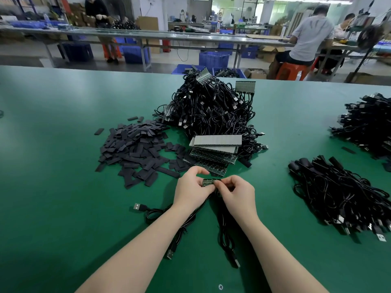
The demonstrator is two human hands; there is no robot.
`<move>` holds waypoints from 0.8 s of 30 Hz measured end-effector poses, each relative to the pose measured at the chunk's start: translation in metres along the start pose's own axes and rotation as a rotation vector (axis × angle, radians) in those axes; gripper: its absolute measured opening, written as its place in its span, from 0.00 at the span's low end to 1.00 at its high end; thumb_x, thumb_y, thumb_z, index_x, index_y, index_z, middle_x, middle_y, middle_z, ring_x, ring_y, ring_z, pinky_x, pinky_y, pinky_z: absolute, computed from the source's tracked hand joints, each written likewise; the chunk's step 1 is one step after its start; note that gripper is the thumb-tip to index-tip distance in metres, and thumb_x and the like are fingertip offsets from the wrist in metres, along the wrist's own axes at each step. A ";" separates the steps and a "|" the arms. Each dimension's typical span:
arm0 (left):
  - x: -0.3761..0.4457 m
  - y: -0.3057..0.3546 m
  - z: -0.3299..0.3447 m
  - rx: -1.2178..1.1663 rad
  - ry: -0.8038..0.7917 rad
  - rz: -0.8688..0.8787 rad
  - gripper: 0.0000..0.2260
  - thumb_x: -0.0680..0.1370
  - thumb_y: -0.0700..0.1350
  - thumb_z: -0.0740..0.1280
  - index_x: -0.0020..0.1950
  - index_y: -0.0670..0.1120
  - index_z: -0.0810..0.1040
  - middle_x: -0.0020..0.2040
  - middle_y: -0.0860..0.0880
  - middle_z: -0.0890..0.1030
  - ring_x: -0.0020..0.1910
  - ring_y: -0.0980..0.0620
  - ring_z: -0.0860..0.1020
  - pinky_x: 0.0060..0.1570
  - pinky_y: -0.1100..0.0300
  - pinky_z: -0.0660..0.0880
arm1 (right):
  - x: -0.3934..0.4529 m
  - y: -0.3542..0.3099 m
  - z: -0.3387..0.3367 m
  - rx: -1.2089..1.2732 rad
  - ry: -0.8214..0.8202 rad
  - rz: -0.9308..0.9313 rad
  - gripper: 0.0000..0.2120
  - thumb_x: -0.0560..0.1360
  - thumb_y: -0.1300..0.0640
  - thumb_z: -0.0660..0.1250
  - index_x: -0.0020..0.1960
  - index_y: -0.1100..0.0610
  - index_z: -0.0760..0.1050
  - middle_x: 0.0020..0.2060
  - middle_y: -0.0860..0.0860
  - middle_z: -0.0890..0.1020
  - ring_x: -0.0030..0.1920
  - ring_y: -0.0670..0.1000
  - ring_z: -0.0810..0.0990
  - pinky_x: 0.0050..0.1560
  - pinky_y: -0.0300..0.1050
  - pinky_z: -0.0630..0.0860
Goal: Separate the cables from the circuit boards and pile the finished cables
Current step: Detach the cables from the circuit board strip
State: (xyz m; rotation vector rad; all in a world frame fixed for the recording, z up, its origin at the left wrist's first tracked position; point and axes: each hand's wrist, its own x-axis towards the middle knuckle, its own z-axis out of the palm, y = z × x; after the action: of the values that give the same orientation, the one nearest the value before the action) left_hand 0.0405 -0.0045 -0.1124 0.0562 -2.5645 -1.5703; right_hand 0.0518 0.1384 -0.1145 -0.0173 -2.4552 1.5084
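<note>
Snapping that small green circuit board strip, pinched between left hand and right hand just in front of the stacked green board panels, could go sideways if its dangling black USB cables snag and rip a solder joint.

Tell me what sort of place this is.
Most likely an electronics assembly workshop. A green bench holds a heap of USB cables on circuit boards, both hands pinch a small board, and other workers sit at long tables with blue crates beneath.
</note>
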 end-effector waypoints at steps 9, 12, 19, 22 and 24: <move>-0.004 0.001 -0.007 -0.094 -0.061 0.009 0.13 0.69 0.46 0.76 0.47 0.57 0.75 0.30 0.58 0.78 0.26 0.62 0.72 0.29 0.71 0.67 | -0.001 0.002 -0.002 0.019 -0.046 0.007 0.09 0.75 0.52 0.73 0.39 0.44 0.77 0.34 0.41 0.82 0.39 0.38 0.79 0.39 0.28 0.71; -0.007 0.003 -0.007 -0.152 -0.090 0.008 0.12 0.70 0.45 0.75 0.49 0.57 0.76 0.35 0.59 0.83 0.32 0.63 0.78 0.35 0.68 0.73 | -0.001 0.002 -0.002 0.012 -0.059 0.010 0.08 0.76 0.52 0.72 0.40 0.43 0.77 0.36 0.41 0.82 0.40 0.38 0.79 0.39 0.28 0.70; -0.008 0.003 -0.008 -0.199 -0.114 0.013 0.12 0.71 0.45 0.74 0.50 0.58 0.77 0.39 0.57 0.84 0.35 0.60 0.79 0.42 0.62 0.77 | 0.001 0.001 -0.006 0.119 -0.078 0.041 0.05 0.74 0.53 0.75 0.42 0.45 0.81 0.36 0.42 0.85 0.38 0.37 0.80 0.41 0.27 0.72; -0.009 0.003 -0.010 -0.240 -0.142 0.017 0.14 0.71 0.44 0.75 0.52 0.57 0.77 0.41 0.55 0.85 0.40 0.53 0.83 0.46 0.58 0.80 | 0.002 0.001 -0.011 0.194 -0.117 0.064 0.05 0.74 0.55 0.76 0.42 0.46 0.82 0.37 0.42 0.85 0.38 0.38 0.81 0.41 0.29 0.74; -0.009 0.004 -0.011 -0.245 -0.156 0.021 0.15 0.71 0.43 0.75 0.52 0.56 0.77 0.41 0.54 0.85 0.41 0.49 0.83 0.46 0.55 0.79 | 0.003 0.000 -0.013 0.198 -0.135 0.066 0.05 0.73 0.55 0.76 0.41 0.45 0.83 0.37 0.41 0.86 0.38 0.39 0.82 0.41 0.29 0.75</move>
State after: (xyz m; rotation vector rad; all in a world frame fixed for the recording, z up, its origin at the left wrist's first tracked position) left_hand 0.0510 -0.0113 -0.1046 -0.1227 -2.4491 -1.9384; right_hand 0.0514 0.1503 -0.1082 0.0430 -2.4157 1.8306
